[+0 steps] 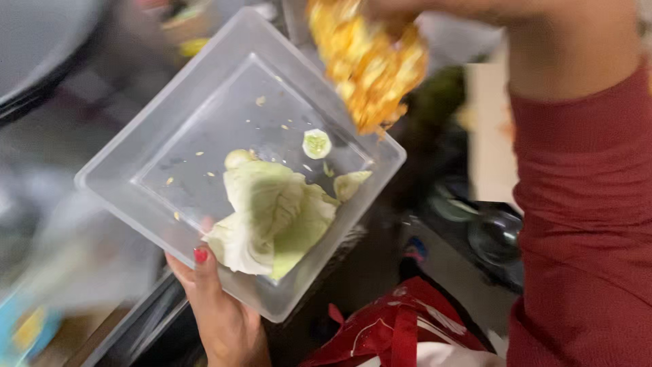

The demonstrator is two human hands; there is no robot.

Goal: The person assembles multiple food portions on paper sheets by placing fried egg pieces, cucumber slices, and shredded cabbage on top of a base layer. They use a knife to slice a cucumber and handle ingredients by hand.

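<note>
My left hand (221,309) grips the near edge of a clear square plastic container (136,146), its thumb with a red nail pressed on the rim. Inside lie a pale green cabbage leaf (275,217), a small round cucumber slice (316,143) and scattered crumbs. My right hand (435,8), at the top edge on a red-sleeved arm, is closed on a clump of shredded orange-yellow vegetables (367,61) held above the container's far corner. Most of that hand is cut off by the frame.
A red bag (401,326) lies below the container. A dark counter with a round glass lid (496,234) sits at right. A grey curved pan (41,41) fills the upper left. Everything around is blurred.
</note>
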